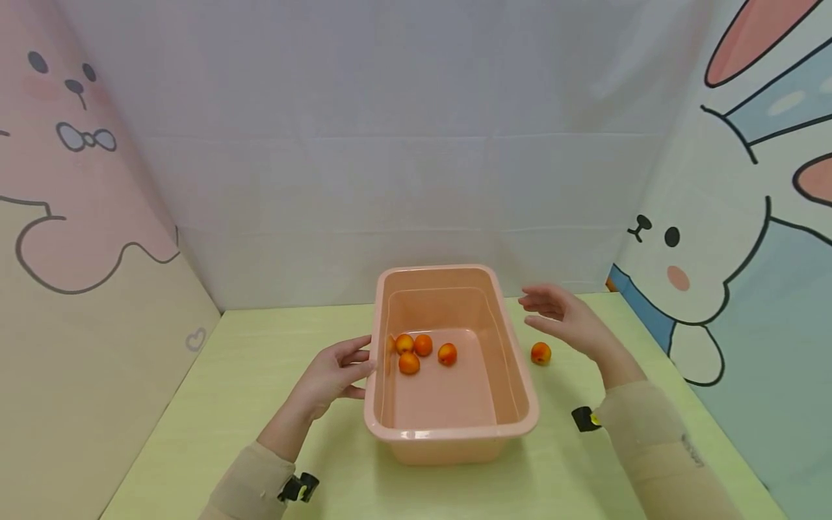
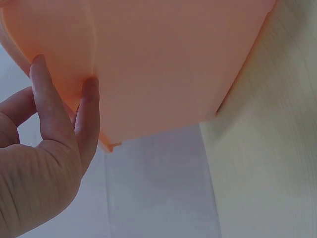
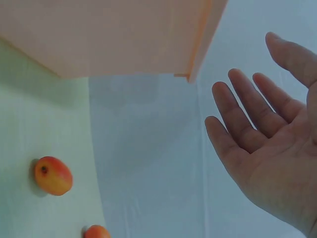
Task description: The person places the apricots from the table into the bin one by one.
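Note:
A deep pink plastic basin (image 1: 455,433) stands on the table. Several small orange-red fruits, apricot-like, lie inside, mostly toward its left side; one fruit (image 1: 447,353) is a little apart. My left hand (image 1: 331,375) is at the basin's left rim, thumb at the edge and fingertips against the outer wall below it, as the left wrist view shows. To the right of the basin my right hand (image 1: 562,318) hovers with loose fingers, holding nothing. Below it one fruit (image 1: 541,353) lies on the table. The right wrist view shows a second loose fruit (image 3: 96,231), partly cut off.
The pale yellow-green table (image 1: 292,332) ends at a white curtain-like backdrop (image 1: 390,180). Panels with cartoon animals (image 1: 708,245) flank the table left and right. The basin's raised walls stand between the hands.

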### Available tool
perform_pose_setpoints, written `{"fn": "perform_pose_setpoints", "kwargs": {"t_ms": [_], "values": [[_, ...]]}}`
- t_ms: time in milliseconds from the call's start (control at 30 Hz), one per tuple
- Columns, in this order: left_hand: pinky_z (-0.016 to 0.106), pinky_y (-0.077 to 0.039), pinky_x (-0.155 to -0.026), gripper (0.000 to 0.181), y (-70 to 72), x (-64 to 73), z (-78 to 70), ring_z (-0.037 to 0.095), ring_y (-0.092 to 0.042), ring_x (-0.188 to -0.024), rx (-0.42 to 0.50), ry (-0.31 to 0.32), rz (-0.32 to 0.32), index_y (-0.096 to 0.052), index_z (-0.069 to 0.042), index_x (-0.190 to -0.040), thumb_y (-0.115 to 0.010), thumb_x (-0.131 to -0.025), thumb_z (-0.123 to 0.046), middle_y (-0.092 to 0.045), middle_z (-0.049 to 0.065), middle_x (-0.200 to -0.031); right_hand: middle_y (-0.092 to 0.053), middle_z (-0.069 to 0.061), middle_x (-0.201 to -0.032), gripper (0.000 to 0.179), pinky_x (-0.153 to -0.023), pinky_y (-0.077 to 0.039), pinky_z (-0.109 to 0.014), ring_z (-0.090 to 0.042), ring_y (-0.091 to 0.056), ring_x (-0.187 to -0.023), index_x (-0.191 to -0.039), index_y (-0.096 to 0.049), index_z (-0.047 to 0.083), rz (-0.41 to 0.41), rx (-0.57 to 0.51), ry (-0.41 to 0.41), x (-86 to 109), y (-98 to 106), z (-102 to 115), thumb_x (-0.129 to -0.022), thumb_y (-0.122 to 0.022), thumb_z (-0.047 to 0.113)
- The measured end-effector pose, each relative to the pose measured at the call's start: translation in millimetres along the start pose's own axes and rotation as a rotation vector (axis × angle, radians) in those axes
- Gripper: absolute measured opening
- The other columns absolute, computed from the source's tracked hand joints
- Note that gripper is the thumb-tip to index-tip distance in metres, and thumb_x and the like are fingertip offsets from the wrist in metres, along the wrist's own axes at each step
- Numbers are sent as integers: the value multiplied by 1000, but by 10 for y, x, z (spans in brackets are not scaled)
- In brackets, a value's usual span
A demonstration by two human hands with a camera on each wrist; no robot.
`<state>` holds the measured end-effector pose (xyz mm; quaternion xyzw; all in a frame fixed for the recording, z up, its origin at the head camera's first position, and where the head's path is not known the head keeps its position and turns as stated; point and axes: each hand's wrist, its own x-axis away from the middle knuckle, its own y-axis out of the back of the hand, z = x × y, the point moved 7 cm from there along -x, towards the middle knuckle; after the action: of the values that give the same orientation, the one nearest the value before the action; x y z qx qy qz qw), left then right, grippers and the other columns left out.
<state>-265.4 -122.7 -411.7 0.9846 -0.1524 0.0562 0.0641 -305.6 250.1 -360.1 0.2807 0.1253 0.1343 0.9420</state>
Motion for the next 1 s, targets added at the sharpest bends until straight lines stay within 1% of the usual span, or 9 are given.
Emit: {"fn": "perform_pose_setpoints", "kwargs": {"t_ms": [167, 300, 400, 467, 533, 600, 733, 933, 1000], "values": [[43, -61, -70, 60, 0, 8, -21, 33, -68, -101, -4, -6, 0, -39, 4, -149, -66, -96, -8, -58, 26, -128, -54, -24, -136, 54, -92, -44, -13, -40, -52, -125, -143, -43, -3, -32, -51, -43, 64, 1, -276, -98, -65, 17], [43, -61, -69, 60, -8, 25, -51, 33, -68, -101, -7, -10, 1, -38, 5, -149, -65, -97, -8, -57, 27, -129, -53, -26, -137, 56, -90, -44, -11, -42, -51, -125, -143, -42, -4, -49, -72, -76, 99, -16, -485, -98, -66, 18], [43, -61, -69, 60, -17, 35, -64, 34, -68, -101, -6, -11, 3, -37, 5, -149, -64, -97, -8, -57, 28, -129, -51, -27, -139, 56, -102, -46, -29, -43, -49, -127, -144, -42, -4, -61, -65, -92, 119, -43, -625, -98, -65, 18], [43, -61, -69, 60, -19, 39, -64, 33, -68, -102, -2, -11, 4, -37, 6, -149, -64, -97, -8, -57, 28, -129, -49, -28, -140, 57, -108, -41, -45, -45, -46, -128, -144, -41, -5, -68, -56, -105, 132, -67, -717, -97, -66, 18], [43, -61, -69, 60, -21, 40, -58, 33, -68, -102, 0, -13, 6, -37, 6, -149, -64, -97, -8, -57, 27, -129, -47, -30, -141, 58, -109, -33, -60, -47, -43, -130, -143, -41, -6, -79, -43, -116, 139, -93, -808, -97, -66, 18], [43, -61, -70, 60, -16, 36, -50, 33, -68, -102, 2, -12, 3, -37, 6, -149, -64, -97, -8, -57, 27, -129, -44, -31, -142, 59, -110, -31, -62, -48, -40, -131, -143, -41, -6, -87, -22, -135, 144, -116, -905, -96, -67, 19], [43, -61, -70, 59, -5, 19, -22, 33, -68, -100, -1, -6, -9, -39, 5, -148, -65, -96, -8, -58, 26, -127, -40, -33, -144, 62, -109, -31, -63, -51, -37, -132, -144, -39, -7, -97, 23, -158, 142, -163, -1059, -96, -68, 19], [43, -61, -70, 60, -3, 10, -1, 32, -69, -100, -2, -3, -13, -40, 4, -148, -67, -95, -9, -59, 26, -127, -39, -33, -145, 62, -108, -32, -64, -52, -37, -131, -145, -38, -7, -102, 15, -185, 149, -228, -1214, -96, -68, 17], [43, -61, -70, 61, -1, 11, 3, 32, -69, -100, -4, -3, -16, -40, 4, -148, -67, -95, -9, -59, 26, -126, -38, -33, -146, 62, -108, -32, -64, -52, -37, -131, -146, -37, -7, -96, 6, -206, 156, -251, -1280, -96, -67, 17]]}}
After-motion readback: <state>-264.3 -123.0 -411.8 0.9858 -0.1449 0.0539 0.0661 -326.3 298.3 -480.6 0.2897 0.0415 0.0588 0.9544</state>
